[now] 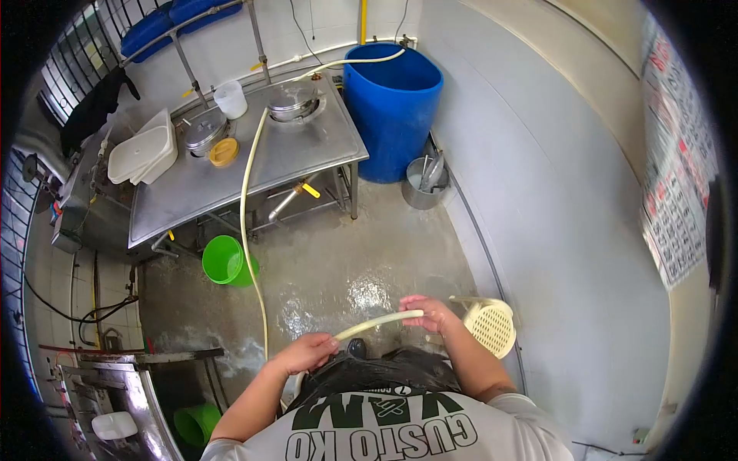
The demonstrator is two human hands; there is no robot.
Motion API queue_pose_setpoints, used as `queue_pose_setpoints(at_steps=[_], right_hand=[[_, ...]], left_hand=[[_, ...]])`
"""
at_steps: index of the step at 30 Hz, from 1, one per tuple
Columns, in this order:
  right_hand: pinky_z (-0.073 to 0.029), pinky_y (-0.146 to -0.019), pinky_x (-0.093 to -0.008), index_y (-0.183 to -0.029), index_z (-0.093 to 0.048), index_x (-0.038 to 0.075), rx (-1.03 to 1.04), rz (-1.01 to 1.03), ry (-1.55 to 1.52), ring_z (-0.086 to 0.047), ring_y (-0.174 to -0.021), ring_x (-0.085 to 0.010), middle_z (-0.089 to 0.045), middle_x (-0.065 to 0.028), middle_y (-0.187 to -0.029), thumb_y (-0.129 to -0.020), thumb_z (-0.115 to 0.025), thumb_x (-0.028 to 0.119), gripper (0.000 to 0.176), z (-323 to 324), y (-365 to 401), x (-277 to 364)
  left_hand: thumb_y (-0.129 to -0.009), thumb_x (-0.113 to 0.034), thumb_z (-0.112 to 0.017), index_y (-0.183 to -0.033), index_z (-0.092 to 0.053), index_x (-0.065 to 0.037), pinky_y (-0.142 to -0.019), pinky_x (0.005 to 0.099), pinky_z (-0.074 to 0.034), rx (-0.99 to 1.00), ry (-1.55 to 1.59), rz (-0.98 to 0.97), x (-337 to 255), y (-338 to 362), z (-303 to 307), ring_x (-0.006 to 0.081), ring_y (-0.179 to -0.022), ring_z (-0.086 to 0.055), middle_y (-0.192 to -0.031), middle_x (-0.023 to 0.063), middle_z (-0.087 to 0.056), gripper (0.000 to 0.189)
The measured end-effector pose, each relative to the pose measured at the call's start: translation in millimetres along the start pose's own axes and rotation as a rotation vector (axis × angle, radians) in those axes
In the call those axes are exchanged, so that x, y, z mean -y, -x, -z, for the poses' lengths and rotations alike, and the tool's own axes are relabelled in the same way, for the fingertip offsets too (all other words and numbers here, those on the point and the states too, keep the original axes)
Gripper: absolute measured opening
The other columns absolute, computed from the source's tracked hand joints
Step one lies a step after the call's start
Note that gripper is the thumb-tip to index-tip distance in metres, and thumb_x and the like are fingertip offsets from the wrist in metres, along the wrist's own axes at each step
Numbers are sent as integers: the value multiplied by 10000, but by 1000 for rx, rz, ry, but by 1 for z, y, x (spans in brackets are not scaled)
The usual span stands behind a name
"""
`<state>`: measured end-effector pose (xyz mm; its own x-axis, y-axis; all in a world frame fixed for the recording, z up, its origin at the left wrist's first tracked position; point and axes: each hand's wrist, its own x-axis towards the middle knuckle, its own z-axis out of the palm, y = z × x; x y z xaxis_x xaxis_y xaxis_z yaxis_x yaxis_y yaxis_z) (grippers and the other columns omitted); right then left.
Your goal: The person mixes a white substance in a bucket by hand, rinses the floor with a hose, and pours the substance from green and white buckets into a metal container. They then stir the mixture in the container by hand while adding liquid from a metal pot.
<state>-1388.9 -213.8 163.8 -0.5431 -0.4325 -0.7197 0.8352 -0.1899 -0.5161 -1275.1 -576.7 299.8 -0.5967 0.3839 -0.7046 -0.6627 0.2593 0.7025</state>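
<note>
A pale yellow hose (369, 325) runs across in front of my body. My left hand (314, 352) is closed around it, a short way back from its free end. My right hand (432, 313) is at that end, palm side toward the hose's mouth. Its fingers and thumb are apart, on either side of the hose tip, and look wet. Whether they touch the hose is hard to tell. From my left side the hose goes back over the floor and up across a steel table (307, 150).
Beyond the hose stand a green bucket (224, 261) and a large blue barrel (396, 115). A metal pot (424, 184) sits by the right wall. Close to my right is a cream perforated stool (490, 329). The concrete floor (369, 246) is wet.
</note>
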Motion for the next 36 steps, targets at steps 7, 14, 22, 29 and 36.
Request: queue_pose_setpoints(at_steps=[7, 14, 22, 29, 36], right_hand=[[-579, -675, -329, -1154, -617, 16, 32, 79, -27, -661, -783, -172, -669, -68, -934, -954, -619, 33, 200, 38, -84, 103], [-318, -398, -264, -1075, -627, 70, -211, 137, 308, -446, -505, -84, -621, -24, -793, -1019, -591, 206, 152, 76, -134, 213], [-447, -530, -265, -993, -624, 95, -357, 111, 627, -576, -643, -110, -626, -15, -820, -1001, -624, 312, 217, 121, -175, 288], [-546, -705, -348, -1040, -664, 33, -368, 93, 692, -635, -802, -167, -656, -75, -860, -975, -662, 314, 289, 146, -235, 328], [-527, -635, -345, -1078, -656, -3, -283, 227, 1309, -661, -639, -184, -675, -107, -792, -976, -664, 316, 335, 149, -266, 394]], left_hand=[[-1037, -411, -580, -979, -673, -52, -569, 276, -398, -187, -156, -72, -45, -81, 24, 86, -625, -474, -685, -26, -541, 376], [-1025, -403, -567, -974, -637, -8, -660, 412, -461, -646, -418, -147, -169, -187, 47, 277, -678, -570, -728, 159, -596, 405], [-1023, -412, -537, -961, -593, 6, -757, 551, -475, -722, -533, -196, -288, -290, 81, 512, -874, -619, -863, 295, -646, 426], [-1025, -388, -539, -987, -594, 1, -813, 549, -489, -554, -562, -190, -333, -380, 124, 505, -940, -629, -915, 298, -662, 395], [-1024, -414, -528, -1007, -606, -1, -816, 557, -492, -425, -554, -244, -369, -446, 186, 510, -952, -628, -942, 297, -667, 420]])
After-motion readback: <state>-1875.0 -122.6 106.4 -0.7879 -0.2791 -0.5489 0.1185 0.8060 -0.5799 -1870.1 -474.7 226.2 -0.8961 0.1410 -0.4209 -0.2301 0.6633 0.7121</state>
